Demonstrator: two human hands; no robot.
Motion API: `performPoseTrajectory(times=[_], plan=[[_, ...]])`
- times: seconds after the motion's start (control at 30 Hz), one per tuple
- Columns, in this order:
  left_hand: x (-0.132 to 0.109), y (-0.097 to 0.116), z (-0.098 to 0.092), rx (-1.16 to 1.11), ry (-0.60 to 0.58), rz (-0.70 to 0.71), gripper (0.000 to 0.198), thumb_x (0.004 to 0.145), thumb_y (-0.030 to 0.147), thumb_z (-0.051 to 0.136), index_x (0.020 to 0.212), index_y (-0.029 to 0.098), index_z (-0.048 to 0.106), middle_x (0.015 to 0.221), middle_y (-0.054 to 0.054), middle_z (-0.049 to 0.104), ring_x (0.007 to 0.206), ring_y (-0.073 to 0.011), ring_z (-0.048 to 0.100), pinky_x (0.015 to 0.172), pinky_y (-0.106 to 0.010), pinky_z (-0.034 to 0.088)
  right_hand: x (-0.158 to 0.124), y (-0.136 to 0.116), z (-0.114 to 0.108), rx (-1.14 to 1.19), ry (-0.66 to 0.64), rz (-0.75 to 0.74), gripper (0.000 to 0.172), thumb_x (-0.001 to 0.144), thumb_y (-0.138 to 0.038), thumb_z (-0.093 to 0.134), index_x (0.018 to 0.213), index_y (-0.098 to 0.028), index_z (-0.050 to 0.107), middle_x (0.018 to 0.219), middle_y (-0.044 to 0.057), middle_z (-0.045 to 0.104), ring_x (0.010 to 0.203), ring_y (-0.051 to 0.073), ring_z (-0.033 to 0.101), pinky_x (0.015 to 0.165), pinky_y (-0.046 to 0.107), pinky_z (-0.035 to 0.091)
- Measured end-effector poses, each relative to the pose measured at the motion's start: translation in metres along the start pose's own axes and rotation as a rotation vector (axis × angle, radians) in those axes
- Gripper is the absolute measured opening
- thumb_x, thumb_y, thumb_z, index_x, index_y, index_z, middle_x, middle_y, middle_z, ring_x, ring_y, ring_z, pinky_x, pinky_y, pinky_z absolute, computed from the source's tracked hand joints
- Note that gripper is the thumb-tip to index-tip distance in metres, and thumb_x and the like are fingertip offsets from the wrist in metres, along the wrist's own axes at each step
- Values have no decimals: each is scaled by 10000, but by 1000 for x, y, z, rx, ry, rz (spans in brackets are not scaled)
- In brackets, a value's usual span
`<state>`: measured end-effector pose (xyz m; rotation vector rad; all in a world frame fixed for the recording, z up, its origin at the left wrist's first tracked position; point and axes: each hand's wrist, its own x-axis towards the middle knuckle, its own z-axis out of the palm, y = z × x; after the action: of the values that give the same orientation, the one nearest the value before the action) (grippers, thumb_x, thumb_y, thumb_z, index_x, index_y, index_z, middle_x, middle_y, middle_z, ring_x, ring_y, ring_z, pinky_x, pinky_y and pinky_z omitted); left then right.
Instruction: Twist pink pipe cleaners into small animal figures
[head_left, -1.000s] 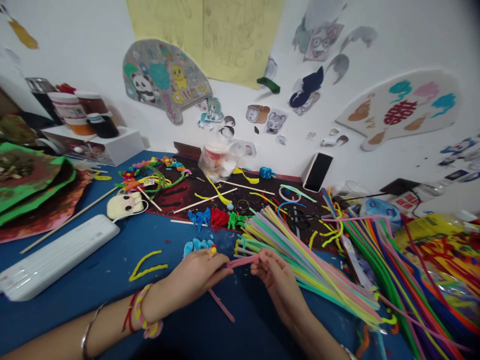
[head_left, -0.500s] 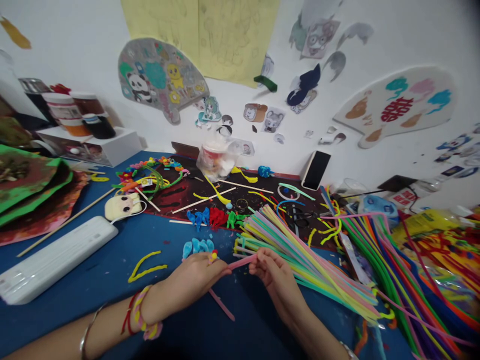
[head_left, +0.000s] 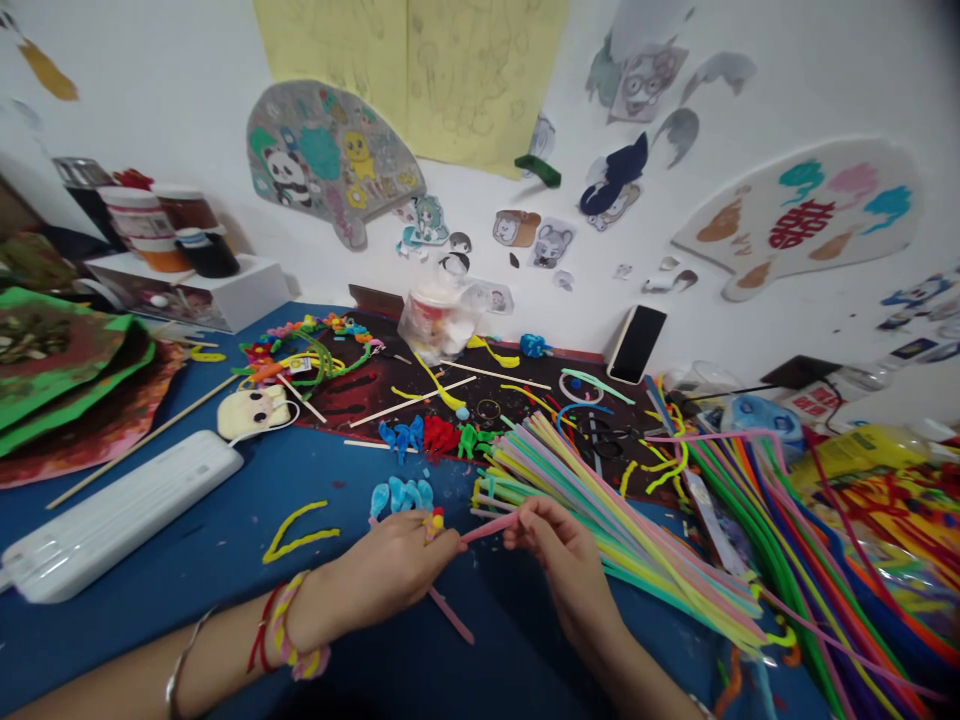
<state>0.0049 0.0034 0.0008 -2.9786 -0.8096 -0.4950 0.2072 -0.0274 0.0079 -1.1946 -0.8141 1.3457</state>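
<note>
Low in the middle of the view, my left hand [head_left: 394, 570] and my right hand [head_left: 559, 555] both pinch a short pink pipe cleaner [head_left: 486, 527] stretched between them. The left fingers are closed on its left end, the right fingers on its right end. A second pink piece [head_left: 450, 613] lies on the blue table [head_left: 187, 545] under my left hand. Just behind my right hand fans out a bundle of pastel pipe cleaners [head_left: 600, 500]. Small blue shapes [head_left: 401, 495] sit just beyond my left fingers.
A white oblong case [head_left: 120, 515] lies at the left, with a bent yellow pipe cleaner [head_left: 296, 530] near it. Bright pipe cleaners [head_left: 795, 540] pile up at right. Further back are scissors [head_left: 600, 440], a phone [head_left: 636, 343], a plastic cup [head_left: 436, 320] and green sheets [head_left: 60, 370].
Both hands have stayed on the pink pipe cleaner and shifted slightly; the view moved a little. Nothing was picked up or let go.
</note>
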Motion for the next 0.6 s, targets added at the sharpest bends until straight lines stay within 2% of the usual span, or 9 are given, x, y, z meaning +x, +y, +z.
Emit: performPoseTrajectory(times=[0.13,0.33,0.47,0.53,0.6], plan=[[0,1,0,13,44,-4,303,943,216,273,791,175,531,576,-8,529,515,-150,482,522,-263,344,2,1,-2,13,-7,-7,217,696,-361,702,726,-157,632,640,3,619,599,119,581,614,237,486],[-2,-5,6,-6,31,-72,316,947,236,278,766,179,531,582,-6,540,534,-145,498,545,-260,364,3,9,-1,157,-74,117,270,716,-393,679,836,-151,690,708,52,667,644,139,611,622,262,506],[-3,-5,10,3,-17,-58,266,934,228,311,794,185,533,605,-8,547,552,-152,505,541,-261,360,-2,12,3,95,-185,138,352,715,-404,679,970,-162,687,772,68,676,710,157,610,678,287,497],[-2,-3,9,-9,-15,-43,275,933,236,315,775,185,534,602,-10,546,543,-148,502,528,-255,354,-2,14,2,41,-185,120,343,739,-402,656,990,-170,684,766,58,673,704,153,598,691,289,485],[0,0,6,-40,-9,-26,300,936,246,307,760,180,540,592,-10,545,531,-140,500,522,-248,351,-1,14,0,-39,-147,81,292,768,-403,622,914,-166,709,722,47,668,668,147,585,686,282,472]])
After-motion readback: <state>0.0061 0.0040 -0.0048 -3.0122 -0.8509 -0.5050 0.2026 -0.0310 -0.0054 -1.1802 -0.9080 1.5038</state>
